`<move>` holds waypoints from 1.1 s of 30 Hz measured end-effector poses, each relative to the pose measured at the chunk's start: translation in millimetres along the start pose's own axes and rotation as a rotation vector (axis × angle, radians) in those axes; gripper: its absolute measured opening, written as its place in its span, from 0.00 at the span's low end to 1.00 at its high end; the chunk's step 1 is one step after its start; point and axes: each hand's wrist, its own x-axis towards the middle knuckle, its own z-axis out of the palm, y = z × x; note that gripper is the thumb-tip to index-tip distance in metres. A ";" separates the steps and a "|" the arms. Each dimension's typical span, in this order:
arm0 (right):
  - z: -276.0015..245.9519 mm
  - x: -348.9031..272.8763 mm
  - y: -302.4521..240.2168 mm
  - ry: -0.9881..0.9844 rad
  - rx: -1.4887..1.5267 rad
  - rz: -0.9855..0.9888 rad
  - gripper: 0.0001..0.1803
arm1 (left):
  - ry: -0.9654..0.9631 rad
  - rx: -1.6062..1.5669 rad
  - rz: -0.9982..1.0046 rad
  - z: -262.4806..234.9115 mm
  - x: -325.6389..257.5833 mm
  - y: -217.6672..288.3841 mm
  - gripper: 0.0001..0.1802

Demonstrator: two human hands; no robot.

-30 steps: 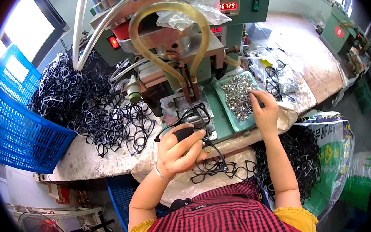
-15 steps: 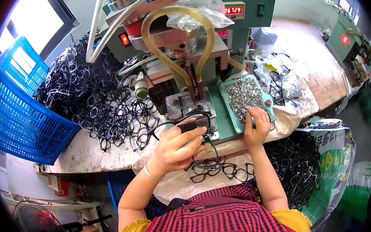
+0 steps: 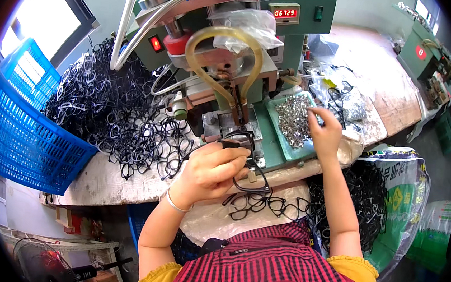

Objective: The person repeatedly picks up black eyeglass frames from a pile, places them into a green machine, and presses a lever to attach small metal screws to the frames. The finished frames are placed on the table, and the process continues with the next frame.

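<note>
"Glasses frame (image 3: 251, 138) first: where is it?"

"At the front of the green machine (image 3: 307, 27), low down, by the metal plate under the narrow upright prongs. It's a black one. Whether it touches the plate, I can't tell."

"What's holding it?"

"The left hand (image 3: 210, 169), in front of the machine and a little to its left. The grip is pinching the frame, fingers bent and the back of the hand turned up."

"And the right hand (image 3: 327, 136)?"

"Off to the right of the machine, at the edge of a pale green tray (image 3: 294, 156) heaped with small shiny metal pieces (image 3: 293, 117). Thumb and forefinger reach toward the heap. Whether that grip is pressed together, or pinching a piece, I can't tell; it's too small to make out."

"What else is about?"

"Left of the machine, a big tangled pile of dark frames (image 3: 102, 94) on the tabletop (image 3: 108, 189), and farther left a blue plastic basket (image 3: 36, 126), leaning. In front of the machine, nearer the person, a few loose black frames (image 3: 284, 201) lie on a pale sheet (image 3: 208, 219). To its right and nearer the person, a printed sack (image 3: 404, 192) stands beside a mass of black frames (image 3: 342, 208)."

"Anything on the machine?"

"A crumpled clear plastic bag (image 3: 248, 26) and a looped yellowish hose (image 3: 260, 59)."
</note>
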 end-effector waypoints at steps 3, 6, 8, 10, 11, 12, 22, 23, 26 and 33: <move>8.8 21.1 19.0 0.025 -0.235 -0.097 0.07 | -0.017 0.044 -0.005 -0.8 -3.8 0.9 0.13; 19.7 14.8 26.9 0.002 -0.376 -0.212 0.05 | 0.034 0.101 -0.091 8.5 -17.1 12.9 0.17; 16.9 2.2 11.6 0.005 -0.279 -0.241 0.04 | 0.181 0.150 -0.185 29.1 -46.9 23.8 0.20; 9.3 -4.6 2.2 0.050 -0.168 -0.236 0.05 | 0.442 0.207 -0.292 46.7 -88.1 28.1 0.19; 5.1 -6.8 0.7 0.066 -0.119 -0.215 0.05 | 0.556 0.227 -0.401 49.8 -99.6 30.0 0.19; 2.2 -9.7 -3.6 0.061 -0.064 -0.154 0.06 | 0.548 0.237 -0.495 40.0 -106.8 30.9 0.19; 29.0 -6.5 -15.1 -0.038 0.090 -0.024 0.07 | 0.244 0.361 -0.694 44.0 -34.5 12.7 0.18; 23.7 -15.7 -12.4 -0.031 0.061 -0.020 0.06 | 0.239 0.243 -0.703 45.2 -37.9 17.5 0.17; -0.5 -37.5 1.4 0.005 0.046 0.038 0.06 | 0.131 -0.118 -0.773 36.4 -45.1 52.0 0.12; -12.8 -23.9 -76.6 -0.214 0.345 -0.015 0.07 | -0.130 -1.711 -0.879 37.8 -68.9 19.2 0.25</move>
